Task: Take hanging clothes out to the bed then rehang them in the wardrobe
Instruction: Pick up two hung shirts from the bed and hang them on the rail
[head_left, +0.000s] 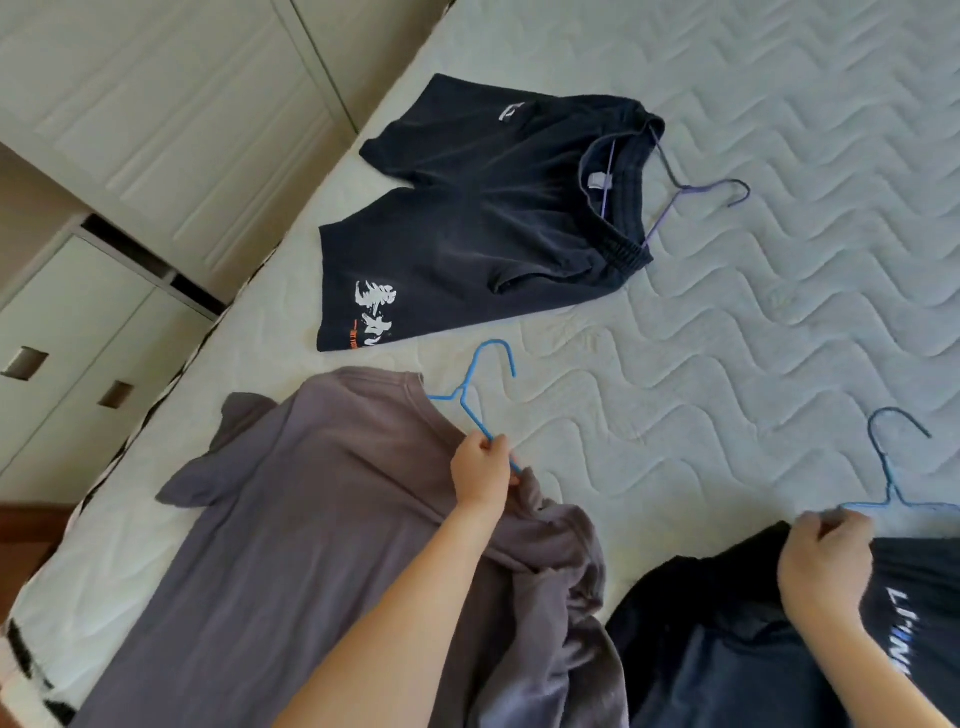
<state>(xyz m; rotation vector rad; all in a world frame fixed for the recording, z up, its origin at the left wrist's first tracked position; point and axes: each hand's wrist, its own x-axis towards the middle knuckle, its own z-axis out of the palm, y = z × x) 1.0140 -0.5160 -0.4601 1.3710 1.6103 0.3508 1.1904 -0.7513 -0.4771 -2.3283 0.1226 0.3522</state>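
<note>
This is a home bedroom. A bed with a bare quilted mattress (727, 322) fills most of the view, with everyday clothes on wire hangers laid across it: dark shorts (483, 218) and a grey shirt (322, 519). Just beside the bed stand white panelled wardrobe doors (171, 104) and low white drawers (67, 332).

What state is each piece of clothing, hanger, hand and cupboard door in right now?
Black shorts: flat on the mattress, purple hanger in the waistband.
Grey shirt: lying on the mattress, bunched near the collar.
Blue hanger: in the grey shirt's neck, gripped by the left hand.
Black garment: crumpled, right hand gripping its top edge.
Second blue hanger: lying by the black garment.
Cupboard doors: closed.
</note>
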